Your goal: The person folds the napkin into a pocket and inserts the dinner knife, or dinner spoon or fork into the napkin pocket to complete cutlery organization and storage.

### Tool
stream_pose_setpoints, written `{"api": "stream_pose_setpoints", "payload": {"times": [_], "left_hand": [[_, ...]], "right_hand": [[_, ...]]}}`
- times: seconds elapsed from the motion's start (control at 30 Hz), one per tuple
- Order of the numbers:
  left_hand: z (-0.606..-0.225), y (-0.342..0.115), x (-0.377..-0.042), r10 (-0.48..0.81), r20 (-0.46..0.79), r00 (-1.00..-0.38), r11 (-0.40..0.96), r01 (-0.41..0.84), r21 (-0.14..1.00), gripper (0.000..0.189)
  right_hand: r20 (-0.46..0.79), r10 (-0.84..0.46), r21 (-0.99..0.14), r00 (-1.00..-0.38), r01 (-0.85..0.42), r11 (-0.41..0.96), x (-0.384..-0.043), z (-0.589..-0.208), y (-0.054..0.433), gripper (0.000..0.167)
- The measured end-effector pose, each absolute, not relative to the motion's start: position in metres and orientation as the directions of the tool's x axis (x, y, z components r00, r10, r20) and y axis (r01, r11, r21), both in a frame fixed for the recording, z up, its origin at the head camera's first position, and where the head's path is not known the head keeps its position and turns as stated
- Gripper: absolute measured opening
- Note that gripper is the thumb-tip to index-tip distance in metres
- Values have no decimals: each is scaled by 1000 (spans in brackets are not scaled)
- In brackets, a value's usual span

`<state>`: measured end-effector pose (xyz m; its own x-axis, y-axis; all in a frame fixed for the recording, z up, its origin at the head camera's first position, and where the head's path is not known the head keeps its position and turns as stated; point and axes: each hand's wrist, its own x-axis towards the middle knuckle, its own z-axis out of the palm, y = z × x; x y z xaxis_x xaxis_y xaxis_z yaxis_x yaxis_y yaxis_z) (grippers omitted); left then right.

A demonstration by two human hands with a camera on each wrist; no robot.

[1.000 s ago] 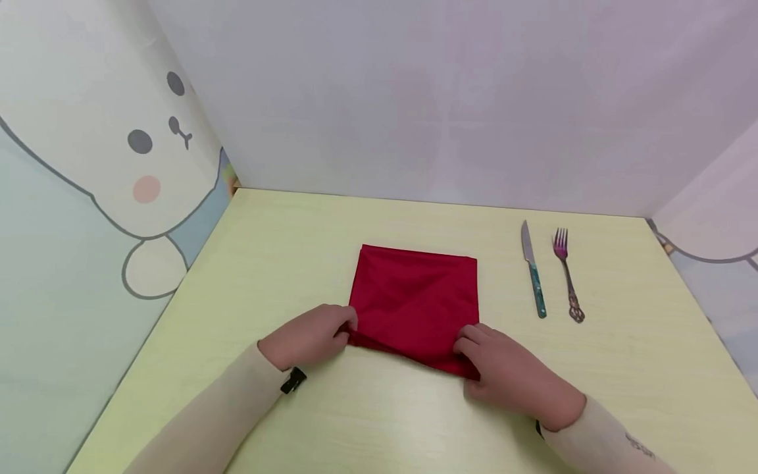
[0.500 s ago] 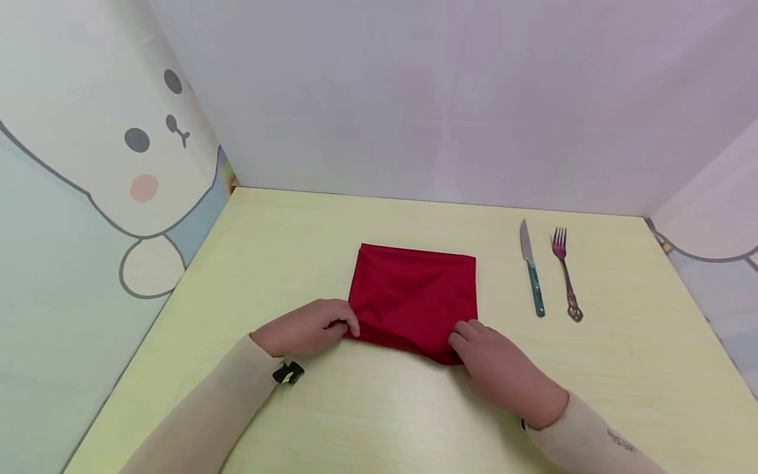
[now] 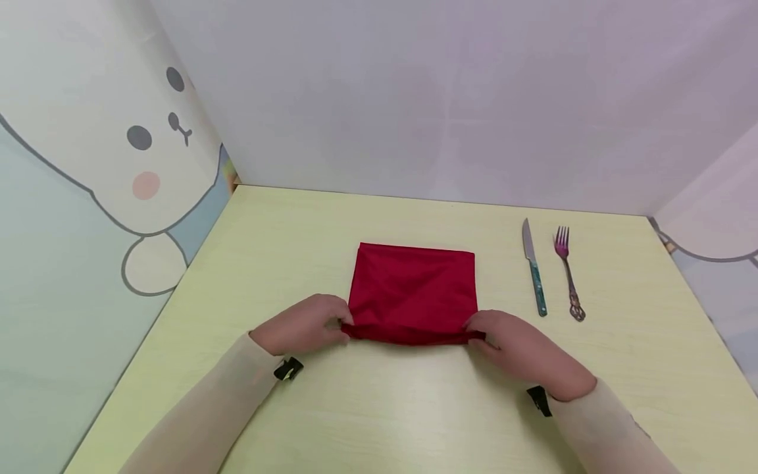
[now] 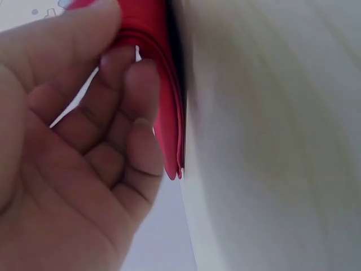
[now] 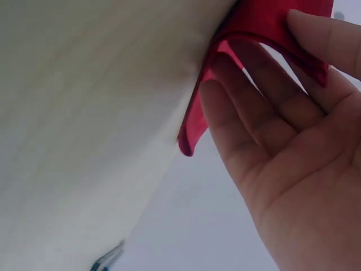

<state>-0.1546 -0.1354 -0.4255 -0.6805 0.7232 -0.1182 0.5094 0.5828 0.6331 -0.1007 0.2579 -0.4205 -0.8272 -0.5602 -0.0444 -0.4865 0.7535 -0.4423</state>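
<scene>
A red cloth napkin (image 3: 414,283), folded into a rectangle, lies on the pale wooden table (image 3: 379,408). Its near edge is lifted and curls over toward the far side. My left hand (image 3: 308,324) pinches the near left corner between thumb and fingers; the left wrist view shows the layered cloth (image 4: 161,84) rising from the tabletop there. At the near right corner, my right hand (image 3: 524,345) pinches the same edge, thumb on one face and fingers behind it. In the right wrist view the raised flap of the napkin (image 5: 271,25) bends over those fingers.
To the right of the napkin lie a knife (image 3: 535,270) with a teal handle and a fork (image 3: 570,276) with an ornate handle, side by side. A pale curtain (image 3: 414,99) stands behind the table, and a curtain with a cartoon animal (image 3: 106,164) borders the left.
The near edge of the napkin has been raised and moved away from me, so its visible face is shorter. My right hand has shifted up and its thumb side has turned under the corner.
</scene>
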Motion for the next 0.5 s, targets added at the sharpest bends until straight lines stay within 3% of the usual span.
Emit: {"api": "stream_pose_setpoints", "payload": {"times": [0.13,0.33,0.5], "left_hand": [[-426,-136,-157,730,-104,-675,560,504,658,11],[-429,-135,-161,676,-180,-714,555,333,762,15],[-434,-129,-168,605,-209,-768,580,245,777,20]], "right_hand": [[-71,-515,-547,-854,-399,736,-103,-421,269,19],[-161,-426,-638,-890,-235,733,-109,-419,277,15],[-225,-361,-681,-905,-119,722,-117,-424,275,6]]}}
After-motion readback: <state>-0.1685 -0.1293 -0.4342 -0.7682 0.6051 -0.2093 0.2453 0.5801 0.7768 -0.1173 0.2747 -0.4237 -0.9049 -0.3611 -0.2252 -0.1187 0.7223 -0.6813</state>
